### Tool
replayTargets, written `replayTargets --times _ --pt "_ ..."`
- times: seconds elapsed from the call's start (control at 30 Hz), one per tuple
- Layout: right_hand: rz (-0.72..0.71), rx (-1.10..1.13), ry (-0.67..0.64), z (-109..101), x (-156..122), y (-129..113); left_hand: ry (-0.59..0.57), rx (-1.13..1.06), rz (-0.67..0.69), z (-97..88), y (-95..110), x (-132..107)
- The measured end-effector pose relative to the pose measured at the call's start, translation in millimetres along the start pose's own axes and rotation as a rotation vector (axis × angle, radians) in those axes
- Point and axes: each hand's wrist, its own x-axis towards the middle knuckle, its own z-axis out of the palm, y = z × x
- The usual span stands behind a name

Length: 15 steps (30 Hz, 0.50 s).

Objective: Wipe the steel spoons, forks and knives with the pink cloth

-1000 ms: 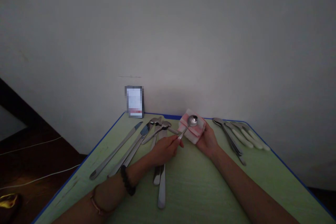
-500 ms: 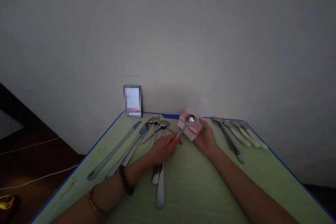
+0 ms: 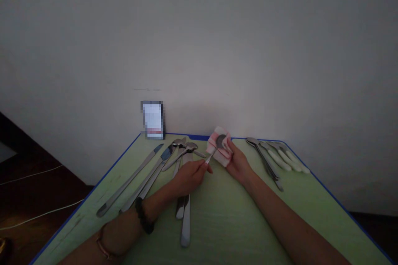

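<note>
My left hand [image 3: 190, 176] pinches the handle of a small metal spoon [image 3: 214, 150], whose bowl rests against a pink and white folded cloth [image 3: 219, 151]. My right hand [image 3: 238, 165] holds that cloth from the right, fingers curled round it and thumb up over the spoon's bowl. Both hands hover over the far middle of a green table [image 3: 224, 219] with a blue edge.
Long knives and other metal cutlery [image 3: 155, 174] lie fanned out at the left, some under my left wrist. A group of spoons, some with white handles [image 3: 275, 157], lies at the right. A small blurred card [image 3: 152, 119] stands against the wall. White cables [image 3: 37, 215] cross the dark floor.
The cloth has folded up round the spoon's bowl, with my right thumb now over it. The whole scene has drifted slightly left in the view.
</note>
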Motion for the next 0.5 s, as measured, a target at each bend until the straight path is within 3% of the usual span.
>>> replayTargets --times 0.27,0.5 --pt "-0.129 -0.179 0.074 0.1 -3.7 -0.2 -0.032 0.378 0.095 2.4 2.0 -4.5" --pt "-0.157 -0.348 0.037 4.3 -7.4 -1.0 -0.09 0.28 0.059 0.2 5.4 -5.7"
